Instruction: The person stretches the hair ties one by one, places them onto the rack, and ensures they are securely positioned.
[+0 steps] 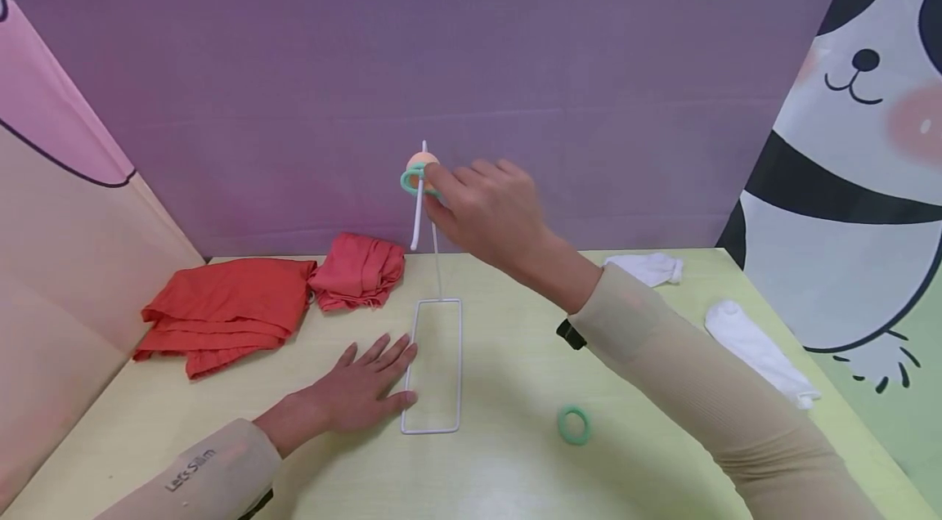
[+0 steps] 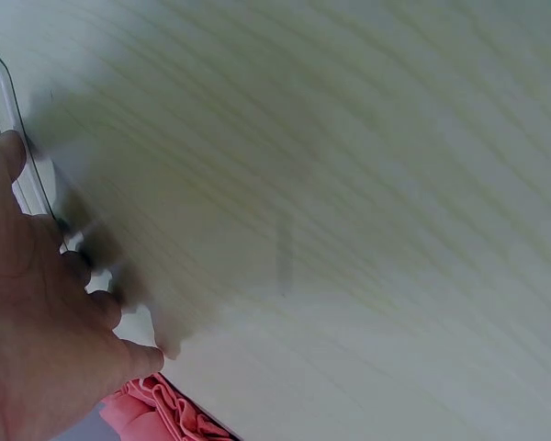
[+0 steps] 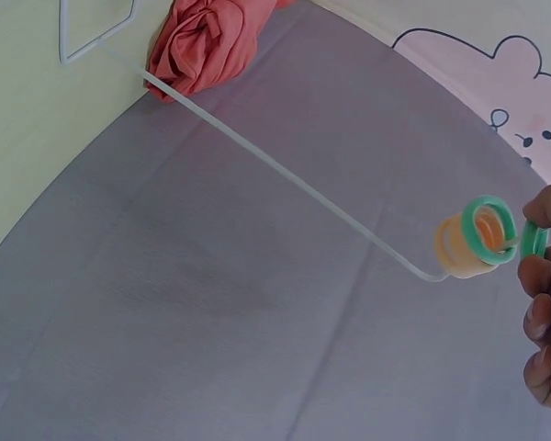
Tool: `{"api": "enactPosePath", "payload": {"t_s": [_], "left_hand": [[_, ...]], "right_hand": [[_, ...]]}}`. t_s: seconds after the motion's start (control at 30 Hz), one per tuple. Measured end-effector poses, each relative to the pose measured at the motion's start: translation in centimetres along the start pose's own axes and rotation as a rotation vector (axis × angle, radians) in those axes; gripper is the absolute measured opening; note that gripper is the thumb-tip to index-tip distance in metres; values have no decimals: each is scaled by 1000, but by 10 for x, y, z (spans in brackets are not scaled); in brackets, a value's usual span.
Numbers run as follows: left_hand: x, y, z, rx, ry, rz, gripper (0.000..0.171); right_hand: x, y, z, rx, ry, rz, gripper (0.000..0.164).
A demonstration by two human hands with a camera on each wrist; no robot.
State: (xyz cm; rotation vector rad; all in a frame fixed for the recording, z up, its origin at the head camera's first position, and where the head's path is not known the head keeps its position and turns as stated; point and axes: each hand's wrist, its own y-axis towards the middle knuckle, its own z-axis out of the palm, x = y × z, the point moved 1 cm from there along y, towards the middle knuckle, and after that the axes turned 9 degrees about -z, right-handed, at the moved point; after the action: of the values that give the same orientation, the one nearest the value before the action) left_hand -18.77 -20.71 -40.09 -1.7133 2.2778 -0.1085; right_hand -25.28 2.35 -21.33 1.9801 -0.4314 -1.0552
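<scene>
My right hand (image 1: 489, 209) pinches a green ring (image 3: 535, 241) between thumb and index finger, at the upper arm of a white wire stand (image 1: 459, 365). Several orange rings (image 3: 450, 248) hang together on that arm, with another green ring (image 3: 471, 243) in front of them. In the right wrist view the arm runs from these rings toward the pinched one. My left hand (image 1: 361, 385) lies palm down with fingers spread, its thumb and fingertips at the left side of the stand's rectangular base. A loose green ring (image 1: 562, 425) lies on the table, right of the base.
Two folded red cloths, a larger one (image 1: 228, 307) and a smaller one (image 1: 356, 271), lie at the back left of the table. White cloths (image 1: 758, 352) lie along the right side. A purple backdrop (image 1: 471, 78) stands behind the table's far edge.
</scene>
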Motion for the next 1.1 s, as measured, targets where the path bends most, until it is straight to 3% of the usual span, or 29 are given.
{"api": "enactPosePath", "payload": {"t_s": [0.33,0.47,0.63,0.83,0.97,1.1], "left_hand": [[-1,0,-1,17,1,-4,79],[-1,0,-1,8,-2,4,80],[-2,-2,-3,7,3,0,79],[-3,-2,-3,3,-1,9,79],[0,0,-2,2,8,8,80],[1,1,-2,0,12,5,80]], "right_hand": [[-3,-2,10,19,-51,43,10],[-3,-2,9,64,-40,67,16],[-2,-1,4,167,-3,85,25],[1,-2,-13,202,17,91,32],[3,-13,-36,272,148,105,37],[8,-32,-61,461,371,146,43]]}}
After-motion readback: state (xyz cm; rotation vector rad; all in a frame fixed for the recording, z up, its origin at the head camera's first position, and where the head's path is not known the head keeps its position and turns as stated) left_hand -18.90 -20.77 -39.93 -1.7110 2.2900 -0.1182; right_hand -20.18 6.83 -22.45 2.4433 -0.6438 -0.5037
